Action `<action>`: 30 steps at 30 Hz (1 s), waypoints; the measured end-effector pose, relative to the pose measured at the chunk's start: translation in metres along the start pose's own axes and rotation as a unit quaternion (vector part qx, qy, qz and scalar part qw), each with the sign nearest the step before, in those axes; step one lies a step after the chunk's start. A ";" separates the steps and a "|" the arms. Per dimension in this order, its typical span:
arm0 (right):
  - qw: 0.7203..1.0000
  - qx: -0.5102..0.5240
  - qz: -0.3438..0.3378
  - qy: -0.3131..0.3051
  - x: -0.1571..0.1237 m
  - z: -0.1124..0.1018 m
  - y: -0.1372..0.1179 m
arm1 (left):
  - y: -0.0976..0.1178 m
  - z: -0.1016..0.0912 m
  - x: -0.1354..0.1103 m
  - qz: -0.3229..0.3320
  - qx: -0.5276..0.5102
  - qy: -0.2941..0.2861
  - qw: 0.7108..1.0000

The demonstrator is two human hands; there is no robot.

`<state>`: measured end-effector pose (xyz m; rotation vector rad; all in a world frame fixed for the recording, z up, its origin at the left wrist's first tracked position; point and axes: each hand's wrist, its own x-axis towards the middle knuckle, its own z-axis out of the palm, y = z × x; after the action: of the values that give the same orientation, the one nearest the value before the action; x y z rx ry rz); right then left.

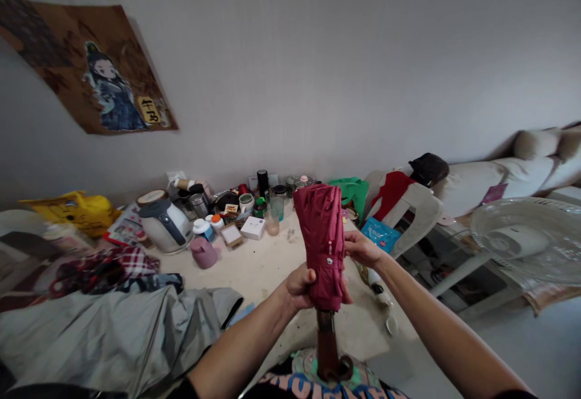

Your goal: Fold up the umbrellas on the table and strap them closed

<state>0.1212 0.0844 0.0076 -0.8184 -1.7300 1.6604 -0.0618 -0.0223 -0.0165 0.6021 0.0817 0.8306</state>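
A folded maroon umbrella (323, 244) is being gripped upright by the left hand (300, 287), its strap pinched by the right hand (361, 249)

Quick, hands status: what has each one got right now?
Left hand: closed around the lower part of the folded maroon umbrella.
Right hand: fingers on the umbrella's side by its strap; whether it grips cannot be told.

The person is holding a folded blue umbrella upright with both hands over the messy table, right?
Not quite: the umbrella is dark red, not blue. The head view shows it folded and upright, the left hand wrapped around its lower part and the right hand touching its side, over the cluttered table.
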 end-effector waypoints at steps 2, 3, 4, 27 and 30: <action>1.000 0.023 0.005 0.004 -0.003 -0.003 -0.001 | -0.003 0.001 -0.003 0.003 0.002 0.025 1.000; 1.000 0.030 0.007 0.006 -0.005 -0.004 -0.001 | -0.004 0.001 -0.005 0.007 0.002 0.038 0.999; 0.999 0.034 0.010 0.011 -0.007 -0.004 -0.001 | -0.004 0.002 -0.006 0.012 0.001 0.049 0.999; 0.993 -0.028 0.022 0.110 -0.009 0.007 0.013 | -0.004 0.035 -0.013 0.050 0.079 0.133 0.987; 0.992 -0.024 0.027 0.123 -0.010 0.002 0.026 | -0.009 0.039 -0.012 0.071 0.086 0.152 0.982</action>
<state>0.1264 0.0758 -0.0186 -1.0530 -1.5924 1.4865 -0.0527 -0.0538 0.0094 0.6451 0.3963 1.0574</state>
